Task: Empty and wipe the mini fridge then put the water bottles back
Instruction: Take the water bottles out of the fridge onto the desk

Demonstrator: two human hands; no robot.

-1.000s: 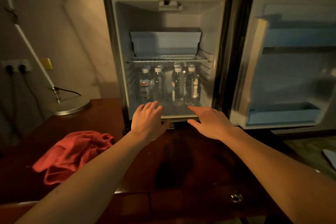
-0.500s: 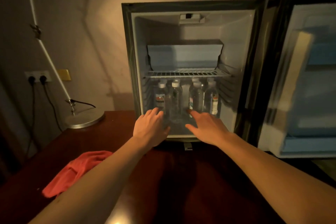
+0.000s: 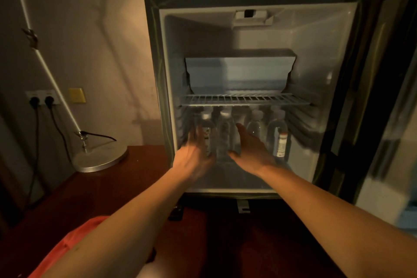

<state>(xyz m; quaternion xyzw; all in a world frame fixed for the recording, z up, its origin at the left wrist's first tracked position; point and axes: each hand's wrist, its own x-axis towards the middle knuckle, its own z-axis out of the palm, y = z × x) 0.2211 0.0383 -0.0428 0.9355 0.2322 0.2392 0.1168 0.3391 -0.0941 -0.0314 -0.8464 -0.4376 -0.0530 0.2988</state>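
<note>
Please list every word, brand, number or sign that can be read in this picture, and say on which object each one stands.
No text can be read.
Far right water bottle: its label has print, too blurred to read.
Far left water bottle: label blurred, partly behind the left hand.
Yellow wall plate: shows no writing.

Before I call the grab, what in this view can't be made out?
Head view only:
- Left hand: motion-blurred, so contact with the leftmost bottle is unclear.
- Right hand: covers the lower parts of the middle bottles.
- Bottle labels: too small and dim to read.
- Red cloth: mostly hidden by the left forearm and cut by the bottom edge.
- Fridge door: cut off at right.
</note>
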